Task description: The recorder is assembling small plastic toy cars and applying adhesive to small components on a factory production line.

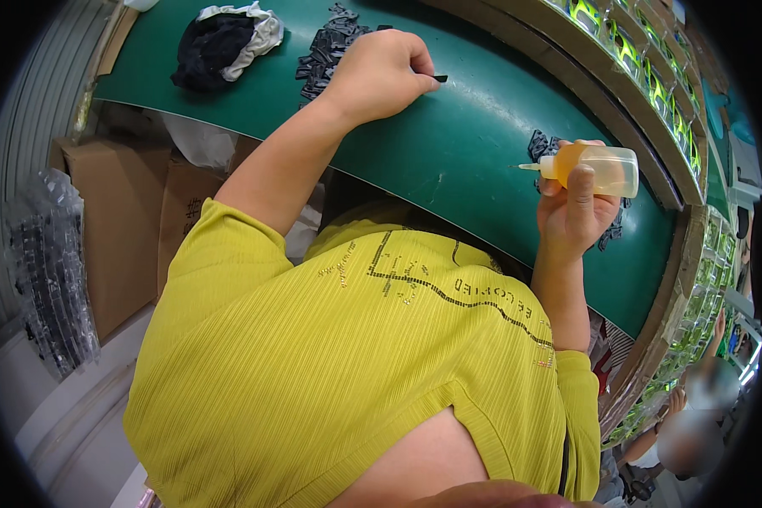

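Observation:
My left hand (385, 78) is over the green tabletop, its thumb and forefinger pinching a small flat black piece (441, 79). Right beside that hand lies a heap of similar black pieces (320, 63), partly covered by my wrist. On the right, my right hand (574, 216) is wrapped round a clear squeeze bottle (614, 172) with amber liquid in it. The bottle is tipped on its side, and its thin needle nozzle (529, 167) points left toward the middle of the table. Behind the bottle a second heap of black pieces (540, 144) is partly hidden.
A crumpled black and white cloth (220, 49) lies at the table's far left. Along the right runs a raised edge with rows of bright green and clear items (652, 80). Cardboard boxes (118, 229) and a plastic-wrapped bundle (51, 271) stand at left. Other people (690, 440) are at lower right.

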### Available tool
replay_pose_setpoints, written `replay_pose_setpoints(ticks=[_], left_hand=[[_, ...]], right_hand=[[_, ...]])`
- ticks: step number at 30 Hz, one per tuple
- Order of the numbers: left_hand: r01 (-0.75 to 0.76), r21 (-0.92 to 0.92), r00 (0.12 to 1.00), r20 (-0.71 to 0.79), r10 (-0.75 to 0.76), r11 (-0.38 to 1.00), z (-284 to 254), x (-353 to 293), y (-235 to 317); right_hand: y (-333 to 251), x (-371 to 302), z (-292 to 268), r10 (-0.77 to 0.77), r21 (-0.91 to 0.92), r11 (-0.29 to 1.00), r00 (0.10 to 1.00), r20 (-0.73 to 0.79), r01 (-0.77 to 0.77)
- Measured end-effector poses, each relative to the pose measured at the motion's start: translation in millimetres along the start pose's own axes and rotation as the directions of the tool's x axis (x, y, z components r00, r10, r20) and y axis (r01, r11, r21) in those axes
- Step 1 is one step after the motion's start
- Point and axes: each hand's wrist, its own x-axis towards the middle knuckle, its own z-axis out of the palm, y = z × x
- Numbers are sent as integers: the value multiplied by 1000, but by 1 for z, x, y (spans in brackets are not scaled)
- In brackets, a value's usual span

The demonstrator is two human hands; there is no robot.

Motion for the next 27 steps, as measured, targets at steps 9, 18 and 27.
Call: replay_pose_setpoints(ticks=[9,18,27], left_hand=[[44,-723,953,238,188,690,31,-46,33],[287,-722,919,393,32,630,60,-49,48],[456,-695,853,520,-48,556,57,-45,53]], right_hand=[[-16,-15,-24,41,112,993,985,-168,-22],[4,-24,-9,-111,-31,994,988,-108,108],[10,-26,-7,-195,-318,931,981,-10,182]])
